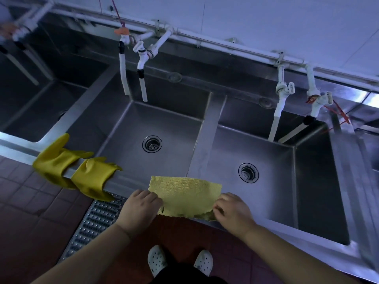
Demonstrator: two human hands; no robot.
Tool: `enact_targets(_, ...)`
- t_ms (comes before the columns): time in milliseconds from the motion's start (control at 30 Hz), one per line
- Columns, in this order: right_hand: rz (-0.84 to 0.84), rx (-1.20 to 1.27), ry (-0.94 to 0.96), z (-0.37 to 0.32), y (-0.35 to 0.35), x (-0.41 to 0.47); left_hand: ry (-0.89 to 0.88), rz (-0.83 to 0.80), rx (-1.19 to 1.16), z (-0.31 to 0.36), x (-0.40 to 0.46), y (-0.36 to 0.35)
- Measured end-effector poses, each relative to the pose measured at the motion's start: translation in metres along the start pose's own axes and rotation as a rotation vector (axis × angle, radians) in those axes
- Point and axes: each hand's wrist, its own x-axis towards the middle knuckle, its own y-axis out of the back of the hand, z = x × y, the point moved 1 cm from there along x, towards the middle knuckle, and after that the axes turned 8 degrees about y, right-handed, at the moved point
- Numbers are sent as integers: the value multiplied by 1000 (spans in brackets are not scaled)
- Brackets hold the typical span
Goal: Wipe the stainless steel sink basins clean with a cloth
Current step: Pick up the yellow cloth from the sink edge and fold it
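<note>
A yellow cloth (185, 193) lies spread over the front rim of the steel sink, at the divider between the middle basin (174, 128) and the right basin (287, 181). My left hand (139, 210) pinches the cloth's near left edge. My right hand (231, 212) pinches its near right corner. Both basins look dry, each with a round drain strainer in its floor.
Two yellow rubber gloves (75, 173) hang over the front rim to the left. White taps with hoses (141, 64) hang over the middle basin, and two more taps (285, 93) over the right one. A third basin (41, 107) lies far left. A metal floor grate (92, 222) runs below.
</note>
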Motion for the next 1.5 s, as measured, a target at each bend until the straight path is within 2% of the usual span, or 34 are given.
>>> enact_targets(67, -95, -10, 41, 3, -3, -2, -4, -41, 66, 4, -5, -4)
enact_targets(167, -208, -71, 80, 4, -7, 3, 82, -97, 112, 11, -7, -5)
enact_targets(267, -178, -136, 97, 1, -3, 27, 202, -157, 35, 24, -10, -3)
enact_targets(433, -57, -89, 127, -12, 1, 86, 422, -218, -114, 57, -18, -8)
enact_targets(667, -172, -175, 92, -18, -23, 128, 851, -278, -157, 79, -20, -35)
enact_targets(733, -194, -172, 93, -19, -27, 126, 1013, -309, -285, 87, -19, -40)
enact_targets(867, -179, -111, 123, -20, -25, 115, 1416, -335, -759, 103, -12, -48)
enact_targets(933, -161, -62, 114, -19, -22, 108, 1553, -274, -952, 110, -6, -53)
enact_targets(1033, -124, -3, 77, -16, -16, 101, 1697, -123, -1095, 116, -3, -56)
enact_targets(1133, -168, 77, 6, -12, -10, 97, 1761, -18, -1127, 120, -1, -52)
enact_targets(1233, -204, 205, -49, -9, -3, 93, 1753, 75, -1140, 119, -1, -41)
enact_targets(1367, -128, 460, -137, -10, 10, 87, 1660, 232, -1186, 111, 7, -18)
enact_targets(1500, 20, 701, -253, -17, 24, 81, 1554, 343, -1258, 100, 30, 8)
